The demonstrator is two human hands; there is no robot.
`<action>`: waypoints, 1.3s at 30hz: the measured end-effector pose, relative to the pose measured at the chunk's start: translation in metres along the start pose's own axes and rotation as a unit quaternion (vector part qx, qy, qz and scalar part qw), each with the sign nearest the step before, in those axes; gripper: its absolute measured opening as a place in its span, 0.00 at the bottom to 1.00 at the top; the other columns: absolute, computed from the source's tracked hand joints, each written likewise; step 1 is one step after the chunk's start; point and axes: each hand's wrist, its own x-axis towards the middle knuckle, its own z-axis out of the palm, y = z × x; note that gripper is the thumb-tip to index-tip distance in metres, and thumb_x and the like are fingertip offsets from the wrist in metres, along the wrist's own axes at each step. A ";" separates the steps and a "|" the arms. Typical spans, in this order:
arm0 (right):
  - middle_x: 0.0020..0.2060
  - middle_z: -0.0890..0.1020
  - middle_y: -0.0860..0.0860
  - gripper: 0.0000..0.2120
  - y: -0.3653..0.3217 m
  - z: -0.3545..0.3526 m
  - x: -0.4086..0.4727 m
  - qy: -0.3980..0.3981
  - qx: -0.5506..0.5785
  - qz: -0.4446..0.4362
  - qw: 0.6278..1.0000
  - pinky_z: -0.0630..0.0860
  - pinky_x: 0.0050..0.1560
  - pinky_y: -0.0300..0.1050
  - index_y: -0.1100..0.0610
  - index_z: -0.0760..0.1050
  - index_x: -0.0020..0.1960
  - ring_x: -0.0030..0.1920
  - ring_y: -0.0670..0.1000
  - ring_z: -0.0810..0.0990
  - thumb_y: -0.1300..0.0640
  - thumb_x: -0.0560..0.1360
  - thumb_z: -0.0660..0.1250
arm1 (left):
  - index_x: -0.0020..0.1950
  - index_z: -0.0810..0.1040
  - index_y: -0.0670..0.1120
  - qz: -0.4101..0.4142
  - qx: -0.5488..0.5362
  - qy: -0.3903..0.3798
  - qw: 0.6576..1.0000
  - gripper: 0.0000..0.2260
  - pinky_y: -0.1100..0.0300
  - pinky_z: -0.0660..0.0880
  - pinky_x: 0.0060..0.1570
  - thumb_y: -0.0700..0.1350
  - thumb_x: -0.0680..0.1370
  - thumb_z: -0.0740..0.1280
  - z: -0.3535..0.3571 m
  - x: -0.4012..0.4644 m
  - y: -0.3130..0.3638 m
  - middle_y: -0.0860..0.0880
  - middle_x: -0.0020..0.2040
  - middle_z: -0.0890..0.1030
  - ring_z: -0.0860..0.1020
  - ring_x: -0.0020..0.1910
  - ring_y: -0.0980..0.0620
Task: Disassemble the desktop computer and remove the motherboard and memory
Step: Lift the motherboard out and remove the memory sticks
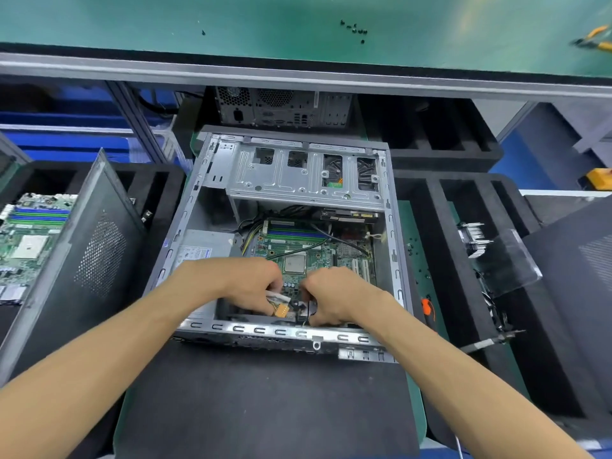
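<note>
Pinching an orange connector (281, 309) with left hand (251, 286) fingers, right hand (331, 298) curled on black plug at six o'clock of thin, fragile motherboard (308, 256); best lifted by edges.

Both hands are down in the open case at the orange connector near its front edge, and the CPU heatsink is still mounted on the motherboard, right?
Not quite. The head view shows both hands, left and right, at the orange connector inside the open case, but no heatsink sits on the motherboard: the CPU lies bare.
</note>
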 end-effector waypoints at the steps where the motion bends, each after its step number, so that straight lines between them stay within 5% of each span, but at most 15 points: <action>1: 0.49 0.81 0.51 0.16 -0.001 0.001 0.002 -0.008 -0.010 -0.002 1.000 0.80 0.47 0.50 0.55 0.78 0.53 0.47 0.56 0.81 0.48 0.71 0.74 | 0.41 0.73 0.53 0.014 -0.033 0.002 0.999 0.06 0.59 0.69 0.34 0.48 0.76 0.69 -0.003 -0.004 0.000 0.51 0.34 0.78 0.71 0.31 0.54; 5: 0.48 0.80 0.51 0.13 -0.008 0.006 0.009 -0.045 -0.050 -0.022 0.997 0.76 0.43 0.48 0.55 0.76 0.57 0.46 0.55 0.81 0.51 0.75 0.70 | 0.46 0.71 0.57 0.036 -0.051 0.049 0.997 0.06 0.62 0.70 0.33 0.46 0.80 0.63 -0.001 -0.019 0.004 0.55 0.31 0.79 0.74 0.29 0.62; 9: 0.38 0.75 0.49 0.13 -0.011 0.007 0.014 -0.041 -0.072 -0.034 0.996 0.73 0.39 0.47 0.56 0.76 0.55 0.39 0.54 0.75 0.49 0.77 0.69 | 0.43 0.74 0.50 0.010 -0.016 0.154 0.988 0.04 0.52 0.74 0.43 0.47 0.78 0.64 -0.004 -0.034 -0.001 0.52 0.38 0.79 0.76 0.41 0.51; 14: 0.45 0.82 0.50 0.10 -0.002 0.005 0.011 -0.026 -0.011 -0.018 0.999 0.77 0.44 0.46 0.55 0.78 0.51 0.43 0.53 0.80 0.50 0.74 0.71 | 0.45 0.79 0.52 0.010 -0.086 0.086 0.993 0.07 0.55 0.76 0.52 0.42 0.77 0.64 -0.006 -0.045 -0.006 0.55 0.44 0.83 0.79 0.47 0.56; 17: 0.51 0.83 0.49 0.17 0.005 0.003 0.007 -0.121 0.123 0.030 0.984 0.77 0.48 0.42 0.55 0.77 0.64 0.44 0.50 0.79 0.52 0.77 0.70 | 0.45 0.81 0.53 -0.006 -0.088 0.039 0.995 0.17 0.61 0.75 0.43 0.35 0.75 0.58 -0.006 -0.041 -0.004 0.61 0.40 0.80 0.77 0.41 0.61; 21: 0.36 0.77 0.47 0.17 0.012 -0.011 0.012 -0.207 0.275 0.084 0.935 0.77 0.36 0.41 0.60 0.77 0.62 0.30 0.45 0.73 0.48 0.82 0.62 | 0.41 0.79 0.51 -0.015 -0.089 0.055 0.994 0.16 0.64 0.67 0.32 0.35 0.76 0.56 -0.006 -0.034 -0.004 0.69 0.28 0.75 0.71 0.27 0.65; 24: 0.42 0.79 0.47 0.19 0.000 -0.012 0.013 -0.195 0.213 0.088 0.953 0.76 0.36 0.42 0.58 0.77 0.61 0.37 0.47 0.77 0.44 0.79 0.66 | 0.41 0.78 0.50 -0.009 -0.091 0.067 0.994 0.15 0.71 0.64 0.28 0.35 0.77 0.56 -0.005 -0.035 -0.003 0.69 0.27 0.74 0.72 0.28 0.68; 26: 0.51 0.80 0.50 0.16 -0.013 -0.006 0.015 -0.176 0.102 0.081 0.976 0.79 0.44 0.45 0.59 0.75 0.61 0.46 0.52 0.78 0.52 0.78 0.69 | 0.42 0.78 0.49 -0.008 -0.087 0.074 0.993 0.14 0.72 0.65 0.30 0.35 0.77 0.57 -0.004 -0.036 -0.003 0.65 0.26 0.75 0.72 0.30 0.68; 30: 0.44 0.79 0.52 0.02 -0.022 0.000 0.015 -0.087 -0.031 0.046 0.995 0.77 0.43 0.48 0.60 0.74 0.46 0.43 0.54 0.78 0.64 0.76 0.67 | 0.38 0.76 0.53 -0.017 -0.048 0.096 0.994 0.15 0.62 0.67 0.41 0.36 0.76 0.57 0.003 -0.038 -0.002 0.60 0.32 0.74 0.71 0.40 0.62; 36: 0.53 0.81 0.53 0.13 -0.012 -0.006 -0.006 -0.016 -0.019 0.009 1.000 0.78 0.52 0.51 0.56 0.77 0.58 0.51 0.56 0.81 0.51 0.77 0.69 | 0.33 0.78 0.47 -0.043 0.007 0.121 0.992 0.13 0.56 0.75 0.52 0.34 0.67 0.57 0.008 -0.047 -0.010 0.51 0.34 0.81 0.74 0.49 0.51; 39: 0.57 0.79 0.54 0.18 -0.011 -0.002 -0.013 0.012 -0.018 0.001 1.000 0.78 0.57 0.55 0.55 0.74 0.65 0.57 0.56 0.80 0.48 0.79 0.67 | 0.30 0.75 0.53 -0.033 0.049 0.141 0.988 0.15 0.57 0.54 0.75 0.34 0.66 0.57 0.009 -0.056 -0.016 0.61 0.25 0.75 0.66 0.50 0.56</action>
